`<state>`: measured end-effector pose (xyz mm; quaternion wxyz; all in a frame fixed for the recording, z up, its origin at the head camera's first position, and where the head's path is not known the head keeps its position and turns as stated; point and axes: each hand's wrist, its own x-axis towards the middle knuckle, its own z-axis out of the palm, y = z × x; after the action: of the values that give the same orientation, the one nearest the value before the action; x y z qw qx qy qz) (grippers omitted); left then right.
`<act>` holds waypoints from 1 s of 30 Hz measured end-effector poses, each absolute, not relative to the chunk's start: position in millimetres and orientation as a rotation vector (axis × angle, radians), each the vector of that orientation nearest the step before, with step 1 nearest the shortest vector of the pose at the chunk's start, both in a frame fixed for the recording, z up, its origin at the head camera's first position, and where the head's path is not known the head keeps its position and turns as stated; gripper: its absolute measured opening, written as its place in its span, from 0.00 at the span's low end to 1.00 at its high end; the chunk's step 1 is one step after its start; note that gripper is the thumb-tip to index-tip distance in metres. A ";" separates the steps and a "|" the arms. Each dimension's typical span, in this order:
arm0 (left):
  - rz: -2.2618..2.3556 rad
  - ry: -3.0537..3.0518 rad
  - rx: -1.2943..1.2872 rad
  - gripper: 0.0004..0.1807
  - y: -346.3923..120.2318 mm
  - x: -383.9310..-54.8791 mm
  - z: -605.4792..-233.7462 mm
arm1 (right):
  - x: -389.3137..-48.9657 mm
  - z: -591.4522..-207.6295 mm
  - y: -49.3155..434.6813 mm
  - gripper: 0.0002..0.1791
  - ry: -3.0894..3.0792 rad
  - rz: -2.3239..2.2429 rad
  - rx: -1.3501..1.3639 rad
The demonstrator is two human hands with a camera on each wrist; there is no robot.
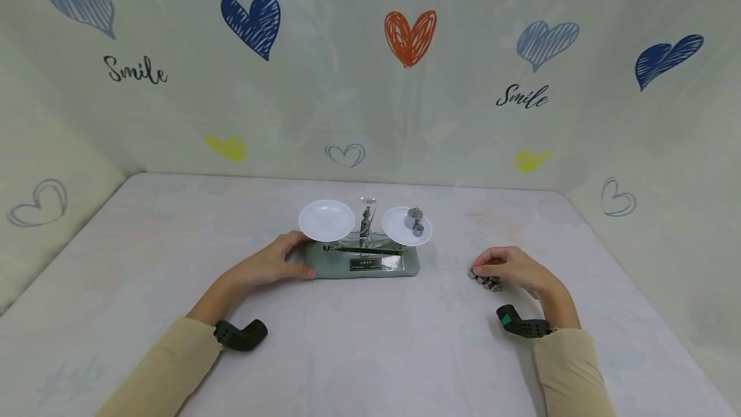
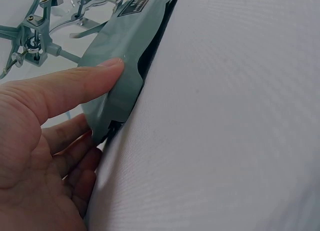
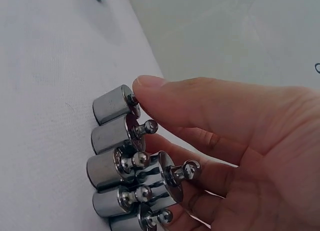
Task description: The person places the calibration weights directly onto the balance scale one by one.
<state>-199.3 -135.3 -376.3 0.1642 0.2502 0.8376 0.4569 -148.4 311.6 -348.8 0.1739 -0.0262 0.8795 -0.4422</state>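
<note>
A two-pan balance scale (image 1: pixel 330 267) with a grey-green base stands mid-table. My left hand (image 1: pixel 263 269) holds the left end of that base. In the left wrist view its thumb (image 2: pixel 95 81) presses on the base's front while the fingers lie at the end. The left pan (image 1: pixel 327 219) is bare. On the right pan (image 1: pixel 395 231) stand two metal weights, a larger one (image 1: pixel 413 217) and a smaller one (image 1: pixel 418 231). My right hand (image 1: pixel 518 269) pinches the knob of a small metal weight (image 3: pixel 111 106) at the end of a cluster. Its index fingertip is hidden behind the thumb.
Several knobbed metal weights (image 3: pixel 102 170) stand close together beside the pinched one, under my right hand. A pale cloth (image 1: pixel 370 340) covers the table. Behind it rises a light curtain (image 1: pixel 324 101) with printed hearts.
</note>
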 end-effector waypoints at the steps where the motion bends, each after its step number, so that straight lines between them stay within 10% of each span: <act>1: 1.300 2.391 0.716 0.41 -135.2 -199.6 -376.8 | -148.1 -348.3 311.4 0.17 2.498 -1.249 -0.079; 30: 1.310 2.377 0.723 0.41 -134.7 -200.8 -375.8 | -149.0 -344.7 309.6 0.16 2.527 -1.199 -0.094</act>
<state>-200.8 -134.7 -375.8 0.1655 0.2540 0.8345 0.4600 -149.0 309.6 -344.7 0.1709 -0.0331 0.8896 -0.4222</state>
